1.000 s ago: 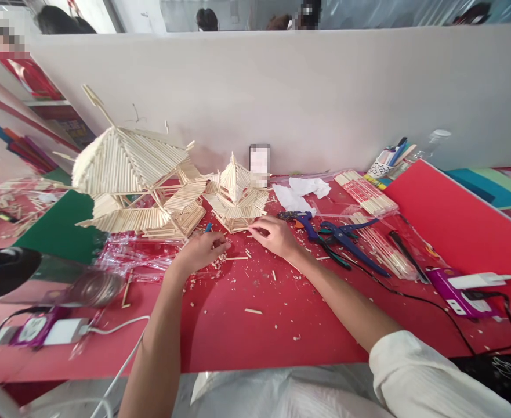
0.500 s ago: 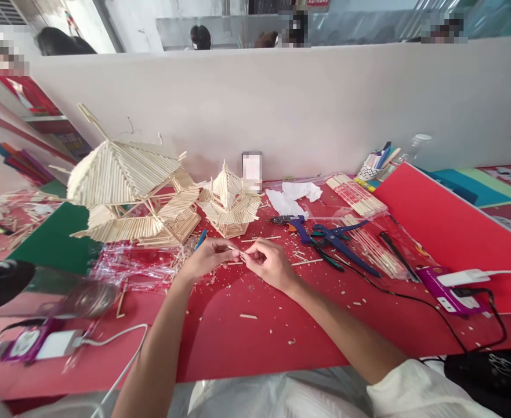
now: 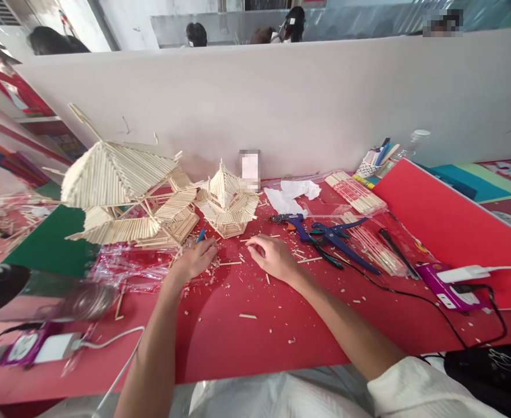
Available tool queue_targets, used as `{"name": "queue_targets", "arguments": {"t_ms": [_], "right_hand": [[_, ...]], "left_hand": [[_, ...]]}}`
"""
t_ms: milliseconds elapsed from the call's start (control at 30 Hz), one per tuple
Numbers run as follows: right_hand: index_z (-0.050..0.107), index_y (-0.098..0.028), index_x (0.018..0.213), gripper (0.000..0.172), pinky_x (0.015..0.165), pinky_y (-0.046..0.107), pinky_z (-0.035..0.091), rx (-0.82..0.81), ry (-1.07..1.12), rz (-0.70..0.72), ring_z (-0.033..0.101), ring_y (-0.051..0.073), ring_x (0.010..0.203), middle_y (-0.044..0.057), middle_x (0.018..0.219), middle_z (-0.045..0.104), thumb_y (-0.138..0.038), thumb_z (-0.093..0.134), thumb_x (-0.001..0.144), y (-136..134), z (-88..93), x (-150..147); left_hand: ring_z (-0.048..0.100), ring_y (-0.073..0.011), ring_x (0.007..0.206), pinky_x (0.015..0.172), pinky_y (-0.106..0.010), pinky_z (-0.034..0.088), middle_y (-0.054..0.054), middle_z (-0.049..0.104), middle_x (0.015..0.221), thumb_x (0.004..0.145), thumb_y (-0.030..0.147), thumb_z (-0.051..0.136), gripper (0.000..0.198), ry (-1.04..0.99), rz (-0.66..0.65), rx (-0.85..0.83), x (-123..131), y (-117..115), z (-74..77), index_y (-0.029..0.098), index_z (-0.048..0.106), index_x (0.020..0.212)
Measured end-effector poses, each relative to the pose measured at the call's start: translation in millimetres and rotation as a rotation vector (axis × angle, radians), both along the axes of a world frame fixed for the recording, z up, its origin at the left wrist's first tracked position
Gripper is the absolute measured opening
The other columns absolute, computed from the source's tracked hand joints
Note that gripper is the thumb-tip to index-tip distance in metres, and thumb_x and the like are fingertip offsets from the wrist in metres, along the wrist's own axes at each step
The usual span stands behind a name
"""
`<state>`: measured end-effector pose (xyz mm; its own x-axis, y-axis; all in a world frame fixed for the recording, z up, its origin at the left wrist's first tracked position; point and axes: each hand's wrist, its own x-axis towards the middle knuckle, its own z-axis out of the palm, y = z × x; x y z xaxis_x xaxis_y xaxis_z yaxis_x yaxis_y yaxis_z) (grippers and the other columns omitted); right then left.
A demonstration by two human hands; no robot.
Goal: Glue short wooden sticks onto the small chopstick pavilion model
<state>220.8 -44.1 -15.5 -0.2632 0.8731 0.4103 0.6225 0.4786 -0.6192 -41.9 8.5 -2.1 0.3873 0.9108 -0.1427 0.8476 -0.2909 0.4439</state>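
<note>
My left hand rests palm down on the table among wood scraps, fingers stretched forward and holding nothing that I can see. Just beyond its fingers a blue-handled tool sticks up, mostly hidden. My right hand is bent with thumb and fingertips drawn together; whatever lies between the tips is too small to make out. Thin cut sticks lie between the hands. Beyond them stands a small stick-built pavilion, and to its left a larger stick pavilion; neither hand touches them.
Right of my hands lie a blue glue gun, a blue cutter and bundled sticks. A red board leans at the right. Crumpled plastic wrap and a clear bottle are on the left. A white partition closes the back.
My hands, which were together at a small stick, have separated. The left has moved left and down to the scraps; the right stays nearly in place. Small stick pieces now show between them.
</note>
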Motion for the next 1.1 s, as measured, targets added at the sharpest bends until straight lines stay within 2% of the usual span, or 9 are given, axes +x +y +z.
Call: {"name": "queue_targets", "arguments": {"t_ms": [100, 200, 333, 467, 700, 1100], "right_hand": [[0.067, -0.021, 0.094, 0.010, 0.071, 0.027, 0.046, -0.006, -0.013, -0.015, 0.067, 0.017, 0.079, 0.003, 0.095, 0.074, -0.013, 0.060, 0.096, 2, -0.2, 6], [0.067, -0.020, 0.093, 0.010, 0.068, 0.026, 0.044, -0.020, -0.010, -0.027, 0.066, 0.016, 0.076, 0.003, 0.093, 0.074, -0.013, 0.061, 0.096, 2, -0.1, 10], [0.067, -0.021, 0.094, 0.010, 0.067, 0.025, 0.043, -0.038, -0.019, -0.034, 0.067, 0.016, 0.074, 0.002, 0.093, 0.075, -0.013, 0.062, 0.095, 2, -1.4, 12], [0.068, -0.021, 0.092, 0.010, 0.067, 0.025, 0.042, -0.034, -0.027, -0.040, 0.067, 0.016, 0.073, 0.001, 0.091, 0.076, -0.013, 0.062, 0.095, 3, -3.5, 11], [0.068, -0.021, 0.093, 0.010, 0.070, 0.025, 0.042, -0.047, -0.054, -0.028, 0.069, 0.017, 0.076, 0.001, 0.093, 0.077, -0.013, 0.062, 0.096, 3, -4.6, 11], [0.070, -0.022, 0.096, 0.011, 0.069, 0.025, 0.041, -0.042, -0.087, -0.023, 0.069, 0.016, 0.075, 0.001, 0.091, 0.077, -0.015, 0.061, 0.097, 2, -5.1, 11]], "left_hand": [[0.070, -0.0246, 0.101, 0.092, -0.036, 0.055, -0.009, 0.075, 0.111, 0.101, 0.041, 0.034, 0.042, 0.001, -0.088, -0.011, 1, -5, 3.3, 0.021, 0.067, 0.118], [0.071, -0.0241, 0.097, 0.088, -0.035, 0.054, -0.009, 0.076, 0.108, 0.103, 0.039, 0.030, 0.043, 0.033, -0.148, 0.053, 0, -9, 14.0, 0.021, 0.066, 0.118], [0.073, -0.0241, 0.090, 0.080, -0.031, 0.053, -0.008, 0.078, 0.096, 0.102, 0.029, 0.030, 0.046, 0.198, -0.124, 0.194, -2, -16, 34.1, 0.024, 0.063, 0.134], [0.074, -0.0237, 0.091, 0.078, -0.028, 0.052, -0.008, 0.079, 0.100, 0.098, 0.025, 0.034, 0.051, 0.320, -0.120, 0.263, -2, -20, 44.8, 0.029, 0.062, 0.141], [0.075, -0.0252, 0.089, 0.073, -0.029, 0.052, -0.009, 0.078, 0.098, 0.100, 0.025, 0.031, 0.053, 0.397, -0.121, 0.291, 6, -19, 41.8, 0.031, 0.056, 0.148], [0.075, -0.0267, 0.094, 0.081, -0.033, 0.054, -0.010, 0.078, 0.100, 0.102, 0.025, 0.032, 0.054, 0.442, -0.123, 0.297, 13, -19, 39.6, 0.029, 0.048, 0.154]]}}
